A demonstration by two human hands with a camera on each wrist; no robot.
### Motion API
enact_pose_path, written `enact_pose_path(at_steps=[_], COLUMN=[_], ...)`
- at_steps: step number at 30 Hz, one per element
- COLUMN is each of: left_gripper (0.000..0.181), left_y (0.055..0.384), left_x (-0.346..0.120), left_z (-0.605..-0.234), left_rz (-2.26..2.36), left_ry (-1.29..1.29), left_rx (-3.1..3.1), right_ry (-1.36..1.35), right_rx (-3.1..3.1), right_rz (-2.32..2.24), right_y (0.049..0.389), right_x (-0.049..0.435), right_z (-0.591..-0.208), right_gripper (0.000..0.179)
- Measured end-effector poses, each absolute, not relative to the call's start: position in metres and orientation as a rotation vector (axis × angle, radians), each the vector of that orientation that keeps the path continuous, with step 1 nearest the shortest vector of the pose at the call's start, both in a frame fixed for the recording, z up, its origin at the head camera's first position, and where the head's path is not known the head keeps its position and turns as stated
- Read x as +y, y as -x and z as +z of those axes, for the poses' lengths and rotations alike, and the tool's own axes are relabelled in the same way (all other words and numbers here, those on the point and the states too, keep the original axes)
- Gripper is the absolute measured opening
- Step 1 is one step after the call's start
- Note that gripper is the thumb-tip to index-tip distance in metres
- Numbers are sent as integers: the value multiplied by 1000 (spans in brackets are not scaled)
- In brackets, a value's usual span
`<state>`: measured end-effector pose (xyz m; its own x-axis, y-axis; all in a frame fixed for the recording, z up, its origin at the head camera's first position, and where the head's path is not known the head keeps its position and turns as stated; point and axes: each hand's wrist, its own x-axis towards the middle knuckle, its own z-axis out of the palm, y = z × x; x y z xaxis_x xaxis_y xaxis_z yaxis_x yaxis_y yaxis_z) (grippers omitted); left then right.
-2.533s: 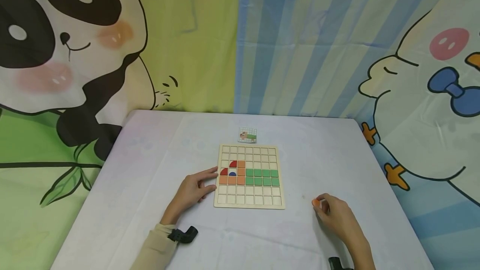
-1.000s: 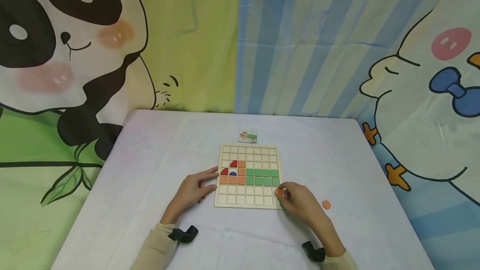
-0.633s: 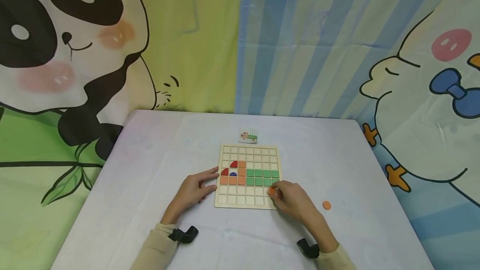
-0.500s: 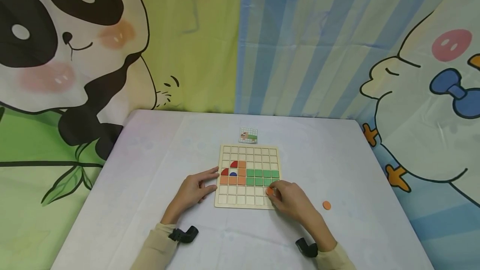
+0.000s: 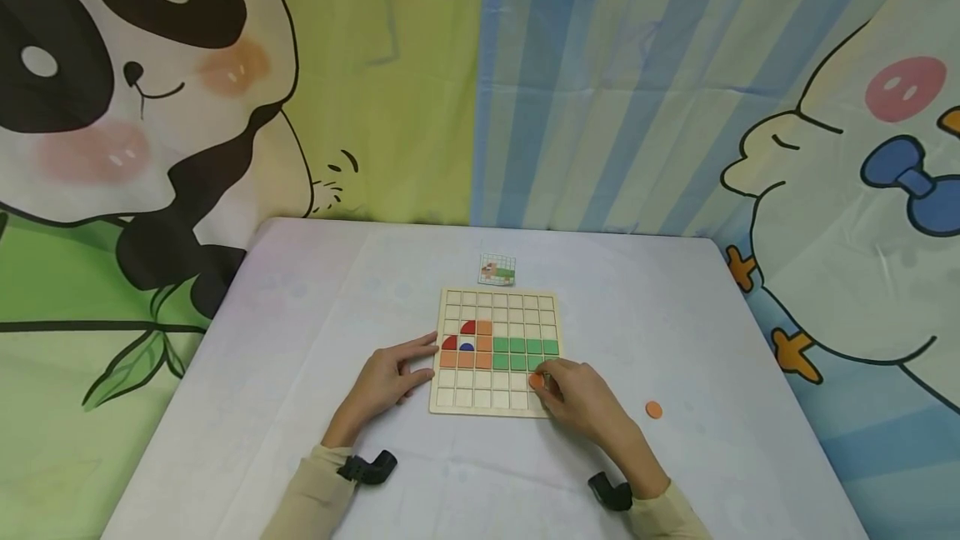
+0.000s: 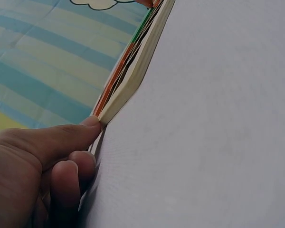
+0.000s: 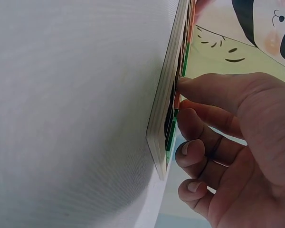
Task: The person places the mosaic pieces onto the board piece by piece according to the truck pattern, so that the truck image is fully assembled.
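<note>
A pale wooden grid board (image 5: 482,398) lies mid-table in the head view. Green squares (image 5: 517,354), orange squares (image 5: 465,360), red quarter-rounds (image 5: 468,327) and a blue half-round (image 5: 467,347) sit in its cells. With thumb and index fingertip, my left hand (image 5: 382,382) touches the board's left edge; the left wrist view shows the thumb (image 6: 66,137) at that edge. My right hand (image 5: 588,398) pinches an orange round piece (image 5: 536,381) over the cells below the green rows, at the right. Its other fingers are loosely curled beside the board in the right wrist view.
Another orange round piece (image 5: 654,410) lies on the white-covered table (image 5: 337,290), right of the right hand. Behind the board is a small pattern card (image 5: 497,269). A cartoon-print curtain (image 5: 420,90) hangs past the table's far edge.
My right hand has moved left from the table's right side onto the board, carrying one orange round piece. The second round piece has come into sight. The left hand has stayed put.
</note>
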<state>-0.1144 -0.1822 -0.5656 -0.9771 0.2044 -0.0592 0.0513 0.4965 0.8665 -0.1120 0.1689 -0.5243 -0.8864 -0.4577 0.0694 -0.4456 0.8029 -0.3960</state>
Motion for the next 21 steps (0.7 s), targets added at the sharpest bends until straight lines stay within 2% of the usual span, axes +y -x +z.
enact_pose_path(at_steps=[12, 21], left_gripper=[44, 44], left_y=[113, 113], left_x=[-182, -181], left_z=[-564, -562], left_rz=[1485, 1493], left_ry=[-217, -213], left_rx=[2585, 2573], right_ry=[728, 529], right_rx=[2966, 2971], right_rz=[-631, -612], right_y=[112, 107], right_x=[170, 189], right_z=[-524, -517], right_gripper=[17, 21])
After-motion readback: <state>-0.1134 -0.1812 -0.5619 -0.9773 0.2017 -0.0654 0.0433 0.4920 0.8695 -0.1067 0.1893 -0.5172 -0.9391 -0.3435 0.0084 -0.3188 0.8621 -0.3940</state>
